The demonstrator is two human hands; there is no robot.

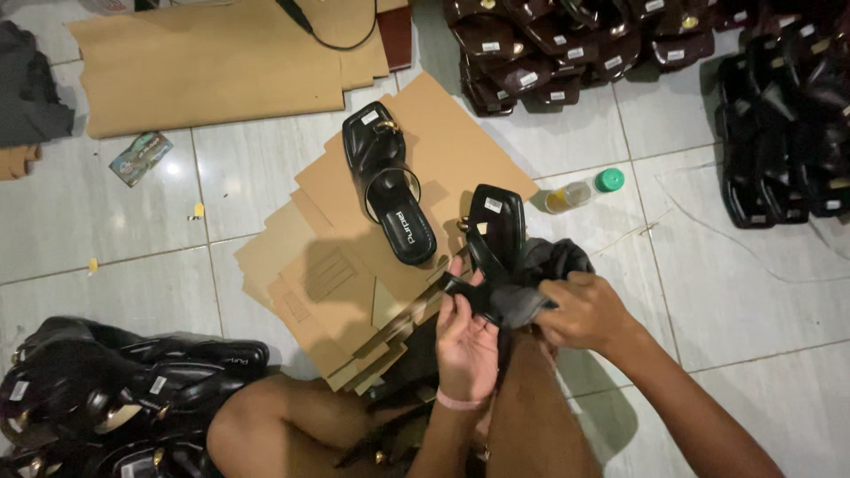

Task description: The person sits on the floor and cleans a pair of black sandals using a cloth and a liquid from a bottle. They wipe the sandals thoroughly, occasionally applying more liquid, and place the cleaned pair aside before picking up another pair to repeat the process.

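A glossy pale tiled floor (133,230) under dim light carries flattened cardboard sheets (204,62) and piles of dark shoes (549,53) along its edges.

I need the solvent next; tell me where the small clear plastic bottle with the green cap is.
In the head view, the small clear plastic bottle with the green cap lies on its side on the white tiled floor, right of the cardboard stack, above the right hand.

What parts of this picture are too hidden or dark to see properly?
- Heel end of the black sandal, head view: covered by the left hand, the right hand and the dark cloth.
- Shoe pile, bottom left: cut off by the frame edge, too dark to count.
- Black shoes, top right: dim, cut off by the edge.
- Small bottle: contents too small to tell.
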